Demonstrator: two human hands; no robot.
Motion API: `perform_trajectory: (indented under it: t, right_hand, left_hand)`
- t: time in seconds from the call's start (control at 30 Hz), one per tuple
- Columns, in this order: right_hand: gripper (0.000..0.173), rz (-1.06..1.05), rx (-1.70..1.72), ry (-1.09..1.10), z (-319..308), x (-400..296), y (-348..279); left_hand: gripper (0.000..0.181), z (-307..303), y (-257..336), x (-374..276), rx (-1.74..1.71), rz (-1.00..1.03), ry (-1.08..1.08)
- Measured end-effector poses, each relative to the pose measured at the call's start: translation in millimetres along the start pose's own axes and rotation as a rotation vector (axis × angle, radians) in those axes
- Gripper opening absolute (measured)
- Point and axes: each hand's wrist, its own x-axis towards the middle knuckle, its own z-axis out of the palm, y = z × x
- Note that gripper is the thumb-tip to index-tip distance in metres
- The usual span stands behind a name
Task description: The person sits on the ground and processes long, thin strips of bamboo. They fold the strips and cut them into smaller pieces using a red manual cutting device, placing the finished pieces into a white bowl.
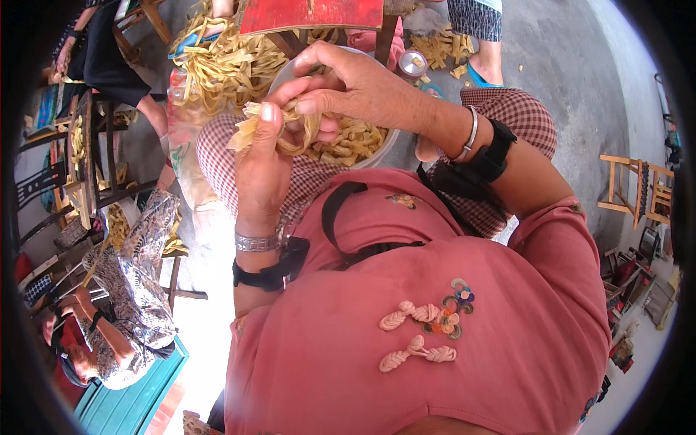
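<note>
My left hand (pixel 263 163) pinches a bundle of flat, pale yellow plant-like strips (pixel 246 133) between thumb and fingers. Close beside it, my right hand (pixel 348 89) has its thumb and forefinger on a looped part of the same strips (pixel 311 130). Both hands are over a white plastic tub (pixel 389 149) between my knees. In the tub lie many short, folded or knotted yellow pieces (pixel 353 144). The exact material of the strips cannot be told. Part of the tub is hidden by my hands.
A red-topped wooden stool (pixel 312 15) stands just beyond the tub, with a can (pixel 412 64) beside it. A large heap of long yellow strips (pixel 228 68) lies at the upper left. Several people sit or stand nearby; a wooden chair (pixel 620 184) is at the right.
</note>
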Motion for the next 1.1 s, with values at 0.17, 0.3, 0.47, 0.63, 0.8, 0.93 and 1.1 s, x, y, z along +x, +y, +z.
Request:
perform_trajectory:
  t: [0.17, 0.3, 0.47, 0.63, 0.8, 0.93, 1.1]
  right_hand:
    - [0.028, 0.062, -0.024, -0.144, -14, 0, -7]
    - [0.026, 0.118, 0.013, -0.048, -35, -4, -6]
    - [0.030, 0.197, -0.040, -0.167, -36, -10, 7]
    - [0.030, 0.146, -0.063, -0.130, -30, -8, 1]
    - [0.029, 0.134, -0.183, -0.212, -26, -9, 4]
    - [0.036, 0.376, 0.033, -0.344, -20, -12, -3]
    - [0.039, 0.452, 0.209, -0.406, -7, -5, -20]
  left_hand:
    - [0.047, -19, -4, 2, -0.176, -0.046, -0.113]
    - [0.045, -50, 4, 8, -0.535, 0.001, -0.180]
    - [0.051, -50, 9, 3, -0.455, -0.018, -0.016]
    - [0.058, -41, -6, 5, -0.028, -0.046, 0.198]
    - [0.033, -41, -9, 8, 0.075, -0.139, 0.205]
    - [0.021, -39, -6, 13, 0.032, -0.114, 0.196]
    - [0.014, -26, -3, 14, 0.050, -0.109, 0.168]
